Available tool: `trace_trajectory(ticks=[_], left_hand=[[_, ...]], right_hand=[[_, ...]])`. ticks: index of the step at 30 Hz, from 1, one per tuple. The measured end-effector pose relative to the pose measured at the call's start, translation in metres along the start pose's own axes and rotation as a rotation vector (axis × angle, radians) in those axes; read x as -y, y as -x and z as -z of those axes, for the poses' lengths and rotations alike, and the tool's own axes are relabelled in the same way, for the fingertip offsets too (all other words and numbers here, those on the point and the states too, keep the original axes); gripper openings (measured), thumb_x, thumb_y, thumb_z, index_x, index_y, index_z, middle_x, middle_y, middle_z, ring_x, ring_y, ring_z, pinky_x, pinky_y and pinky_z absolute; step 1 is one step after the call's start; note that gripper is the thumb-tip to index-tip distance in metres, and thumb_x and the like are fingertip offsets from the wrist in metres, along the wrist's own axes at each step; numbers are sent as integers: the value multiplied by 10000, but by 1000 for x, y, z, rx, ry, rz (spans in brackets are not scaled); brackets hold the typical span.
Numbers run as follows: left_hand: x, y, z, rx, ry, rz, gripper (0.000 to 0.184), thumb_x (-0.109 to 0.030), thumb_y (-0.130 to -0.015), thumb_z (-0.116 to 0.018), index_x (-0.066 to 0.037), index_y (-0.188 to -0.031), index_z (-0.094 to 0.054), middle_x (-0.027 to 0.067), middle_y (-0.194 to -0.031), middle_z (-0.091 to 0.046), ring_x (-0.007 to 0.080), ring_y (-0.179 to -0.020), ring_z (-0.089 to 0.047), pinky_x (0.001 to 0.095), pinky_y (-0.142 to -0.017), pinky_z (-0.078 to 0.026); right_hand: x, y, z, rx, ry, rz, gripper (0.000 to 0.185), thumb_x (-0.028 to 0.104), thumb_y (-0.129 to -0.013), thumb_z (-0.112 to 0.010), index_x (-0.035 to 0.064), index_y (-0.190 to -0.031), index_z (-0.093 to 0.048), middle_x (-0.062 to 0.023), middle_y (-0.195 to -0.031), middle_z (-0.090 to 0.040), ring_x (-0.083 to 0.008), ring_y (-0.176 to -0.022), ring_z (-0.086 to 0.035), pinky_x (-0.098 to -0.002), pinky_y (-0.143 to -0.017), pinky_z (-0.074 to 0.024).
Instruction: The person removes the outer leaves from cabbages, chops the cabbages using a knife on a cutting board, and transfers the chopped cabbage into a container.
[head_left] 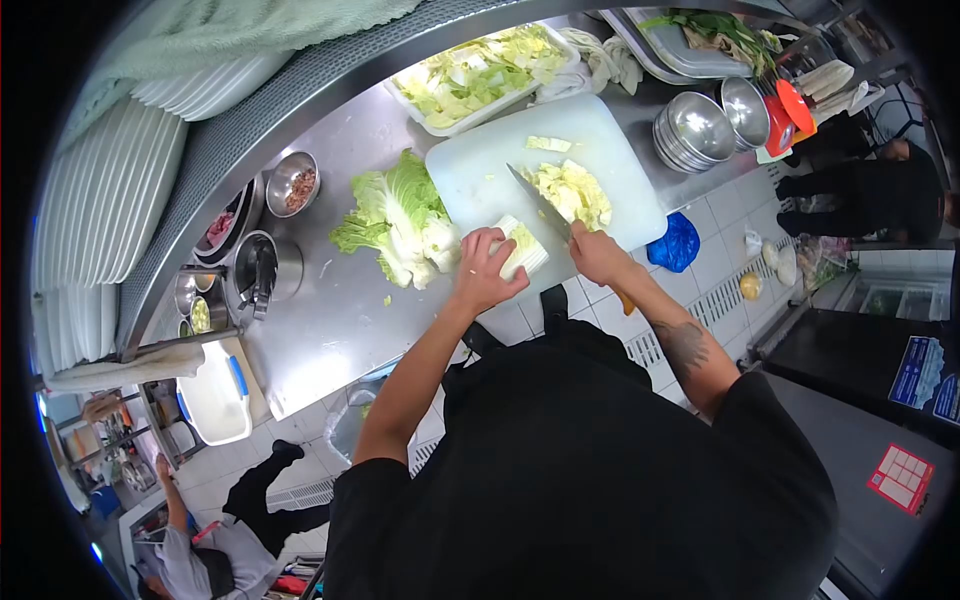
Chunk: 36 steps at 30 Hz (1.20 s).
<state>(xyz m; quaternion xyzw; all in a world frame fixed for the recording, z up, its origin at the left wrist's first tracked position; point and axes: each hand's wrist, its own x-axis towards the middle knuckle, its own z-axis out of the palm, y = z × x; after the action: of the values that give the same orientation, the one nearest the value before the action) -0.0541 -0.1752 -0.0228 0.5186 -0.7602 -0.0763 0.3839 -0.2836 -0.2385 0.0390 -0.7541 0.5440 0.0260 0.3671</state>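
Note:
My right hand is closed round the handle of a kitchen knife, whose blade lies against a heap of chopped napa cabbage. Under the heap is a white cutting board. With bent fingers my left hand grips a cut piece of napa cabbage at the board's near edge. Left of the board, loose napa cabbage leaves lie on the steel counter. A small cut piece rests alone near the board's far side.
Behind the board stands a white tray filled with cut cabbage. Stacked steel bowls are at right, a bowl of chopped meat at left. Plates line the overhead shelf. One person is at lower left, another at far right.

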Motion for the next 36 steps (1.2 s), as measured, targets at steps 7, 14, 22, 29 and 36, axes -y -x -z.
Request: trace_trajectory(ticks=[7, 14, 22, 29, 36], left_hand=[[0, -22, -22, -26, -4, 10, 346, -210, -639, -698, -65, -951, -658, 94, -1081, -558, 320, -1052, -510, 462, -912, -429], [5, -18, -23, -20, 9, -6, 346, -237, -671, -724, -71, -971, -676, 140, -1100, -602, 384, -1095, -534, 498, -947, -438], [7, -7, -8, 29, 64, -65, 361, -152, -679, -700, -24, -1003, -606, 170, -1068, -513, 392, -1066, -466, 521, -917, -409], [20, 0, -21, -44, 42, -126, 342, -113, -658, -678, -10, -974, -600, 169, -1027, -498, 381, -990, -457, 500, -855, -420], [20, 0, -20, -103, 45, -179, 341, -90, -642, -681, -5, -959, -587, 171, -1008, -510, 390, -968, -475, 500, -839, -430]], right_hand=[[55, 70, 32, 77, 288, 1, 173, 35, -856, -491, -51, -1003, -463, -323, -805, -655, -486, -778, -667, -554, -726, -533], [26, 40, -28, 16, 224, 84, 274, 57, -871, -496, -50, -1123, -485, -256, -852, -677, -415, -828, -679, -515, -724, -534], [-2, -9, -52, -28, 19, 132, 262, 101, -871, -507, -40, -1076, -425, -308, -807, -651, -483, -783, -657, -548, -699, -517], [59, 55, 15, 18, 155, 109, 297, 43, -826, -569, -60, -1086, -469, -281, -880, -673, -432, -811, -689, -502, -680, -548], [69, 73, 2, 83, 131, 20, 228, 44, -846, -559, -47, -1043, -489, -271, -866, -680, -407, -814, -701, -504, -663, -552]])
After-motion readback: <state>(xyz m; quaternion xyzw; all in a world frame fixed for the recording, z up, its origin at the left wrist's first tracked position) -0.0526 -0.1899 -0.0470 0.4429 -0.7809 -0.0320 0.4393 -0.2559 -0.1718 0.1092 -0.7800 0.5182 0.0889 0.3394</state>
